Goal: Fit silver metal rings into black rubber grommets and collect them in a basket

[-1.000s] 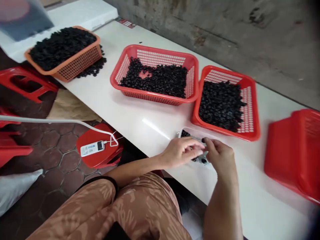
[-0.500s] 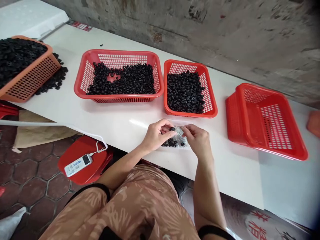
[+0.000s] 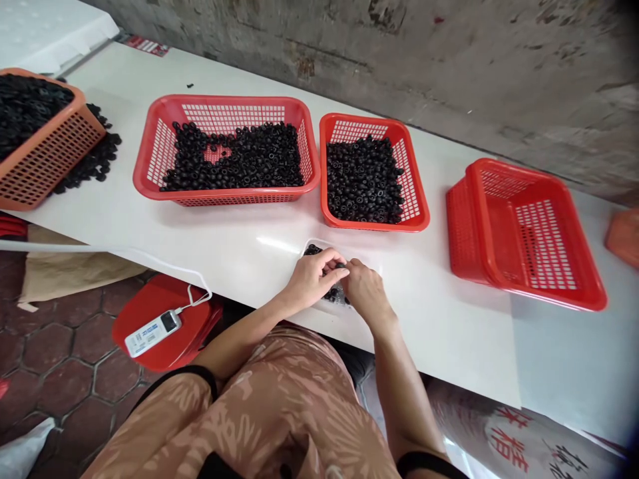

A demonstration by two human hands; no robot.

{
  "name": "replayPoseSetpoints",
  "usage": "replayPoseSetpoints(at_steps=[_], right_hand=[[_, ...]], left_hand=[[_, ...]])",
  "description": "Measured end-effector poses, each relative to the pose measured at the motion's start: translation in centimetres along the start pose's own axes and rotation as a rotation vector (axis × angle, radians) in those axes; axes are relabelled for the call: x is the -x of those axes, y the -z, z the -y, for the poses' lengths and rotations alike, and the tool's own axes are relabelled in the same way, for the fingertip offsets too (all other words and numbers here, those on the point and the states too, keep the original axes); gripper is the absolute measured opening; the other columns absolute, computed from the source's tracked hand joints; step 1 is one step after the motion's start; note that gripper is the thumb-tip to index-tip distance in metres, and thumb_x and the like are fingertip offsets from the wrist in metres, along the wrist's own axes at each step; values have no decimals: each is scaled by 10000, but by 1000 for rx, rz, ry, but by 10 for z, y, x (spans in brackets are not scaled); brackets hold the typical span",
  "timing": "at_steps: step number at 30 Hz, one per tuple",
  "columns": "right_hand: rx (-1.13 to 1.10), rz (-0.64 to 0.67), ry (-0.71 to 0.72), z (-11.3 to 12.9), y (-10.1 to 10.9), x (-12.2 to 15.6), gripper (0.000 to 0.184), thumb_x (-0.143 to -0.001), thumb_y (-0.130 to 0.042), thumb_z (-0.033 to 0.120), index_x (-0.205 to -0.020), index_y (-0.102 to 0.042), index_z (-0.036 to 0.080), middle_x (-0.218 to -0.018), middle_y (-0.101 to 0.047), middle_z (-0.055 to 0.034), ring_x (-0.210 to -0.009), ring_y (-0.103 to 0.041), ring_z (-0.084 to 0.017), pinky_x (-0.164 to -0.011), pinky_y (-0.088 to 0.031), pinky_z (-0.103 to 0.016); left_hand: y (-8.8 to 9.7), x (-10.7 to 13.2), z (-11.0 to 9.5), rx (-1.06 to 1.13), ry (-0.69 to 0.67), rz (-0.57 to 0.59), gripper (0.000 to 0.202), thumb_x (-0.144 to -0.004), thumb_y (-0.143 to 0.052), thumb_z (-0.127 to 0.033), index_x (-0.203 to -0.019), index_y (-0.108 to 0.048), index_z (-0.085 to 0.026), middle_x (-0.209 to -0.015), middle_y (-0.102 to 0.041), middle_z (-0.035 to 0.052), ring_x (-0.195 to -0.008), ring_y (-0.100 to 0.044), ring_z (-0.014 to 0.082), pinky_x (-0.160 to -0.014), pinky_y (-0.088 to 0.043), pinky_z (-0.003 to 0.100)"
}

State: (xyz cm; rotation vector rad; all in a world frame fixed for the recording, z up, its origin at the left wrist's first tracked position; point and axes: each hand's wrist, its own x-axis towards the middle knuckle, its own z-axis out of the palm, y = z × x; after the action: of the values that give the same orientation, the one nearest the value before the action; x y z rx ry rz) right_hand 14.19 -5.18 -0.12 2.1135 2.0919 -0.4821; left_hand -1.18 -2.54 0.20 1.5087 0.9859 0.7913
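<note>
My left hand (image 3: 315, 276) pinches a small black ring-like piece (image 3: 340, 265) between thumb and fingertips. Against it comes my right hand (image 3: 366, 287), its fingers closed at the same piece; what they grip is hidden. Below both hands lies a shallow clear tray (image 3: 308, 242) on the white table, partly covered by them. Small black pieces (image 3: 313, 250) lie in its left part, and some tiny shiny bits show near the fingers. Just beyond stands a red basket (image 3: 375, 225) heaped with black pieces (image 3: 364, 176).
A wider red basket (image 3: 227, 195) of black pieces stands left of it. At the far left is an orange basket (image 3: 54, 159), with pieces spilled beside it. Stacked red baskets (image 3: 492, 233) stand right. A white power bank (image 3: 152, 332) with a cable rests on a red stool (image 3: 134, 309).
My right hand has moved left and met the left hand at the black piece. It now covers the tray's right part, where shiny bits showed. The view has shifted slightly.
</note>
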Motion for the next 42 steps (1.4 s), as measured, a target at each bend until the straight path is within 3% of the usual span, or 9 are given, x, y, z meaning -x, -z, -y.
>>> replayPoseSetpoints(at_steps=[7,10,12,17,21,25,30,35,42], right_hand=[[-180,-97,61,2,-12,15,218,-1034,-489,198,-1059,-697,139,-991,-709,-113,-877,-709,-219,-739,-499,-288],[-443,-236,109,-6,-13,17,219,-1025,-488,215,-1049,-698,160,-994,-722,-100,-915,-698,-204,-836,-522,-305],[-717,-272,101,-11,-12,19,224,-1013,-519,285,-1038,-711,172,-873,-714,-66,-779,-673,-184,-770,-528,-309],[-1246,-123,5,-9,-9,25,327,-905,-675,467,-1017,-764,172,-576,-578,32,-530,-529,-128,-541,-454,-265],[-1458,-175,-78,-2,-9,26,276,-814,-761,435,-915,-795,180,-533,-560,39,-507,-479,-106,-512,-408,-252],[-1608,-237,-150,1,-10,25,250,-748,-815,398,-888,-789,192,-550,-571,44,-507,-471,-93,-518,-403,-248],[-1570,-418,-181,3,-8,31,237,-710,-857,347,-879,-773,204,-670,-647,28,-536,-506,-88,-547,-449,-257],[-1347,-603,-174,7,-15,38,220,-823,-796,373,-967,-776,208,-757,-703,0,-599,-554,-114,-583,-507,-277],[-903,-863,-15,7,-32,44,170,-975,-647,324,-1085,-733,228,-1005,-777,-66,-859,-727,-186,-849,-612,-377]], left_hand=[[12,23,0,-98,30,7,151,-927,-656,-276,-1048,-706,-202,-833,-725,7,-793,-680,146,-625,-463,213],[11,27,2,-123,-1,-18,114,-918,-673,-251,-1008,-703,-188,-868,-735,16,-787,-680,142,-614,-453,212],[10,27,4,-159,-38,-45,84,-910,-682,-222,-983,-699,-183,-892,-737,22,-778,-674,140,-632,-464,219],[8,26,8,-291,-219,-69,161,-959,-620,-165,-1096,-694,-206,-1016,-755,39,-819,-687,144,-751,-523,249],[4,25,9,-506,-377,-149,144,-1004,-566,-183,-1075,-688,-207,-918,-728,39,-840,-691,164,-789,-525,273],[1,24,8,-546,-401,-170,111,-1023,-545,-217,-1028,-655,-199,-894,-711,40,-811,-678,163,-763,-519,273],[1,23,6,-393,-359,-127,92,-1025,-553,-214,-993,-636,-193,-916,-710,38,-834,-675,146,-768,-517,249],[-2,22,7,-358,-310,-99,88,-1017,-563,-196,-961,-631,-195,-915,-708,30,-857,-680,148,-793,-522,252],[-6,23,6,-477,-319,-91,161,-1056,-486,-249,-1011,-633,-203,-965,-703,53,-908,-680,176,-830,-520,287]])
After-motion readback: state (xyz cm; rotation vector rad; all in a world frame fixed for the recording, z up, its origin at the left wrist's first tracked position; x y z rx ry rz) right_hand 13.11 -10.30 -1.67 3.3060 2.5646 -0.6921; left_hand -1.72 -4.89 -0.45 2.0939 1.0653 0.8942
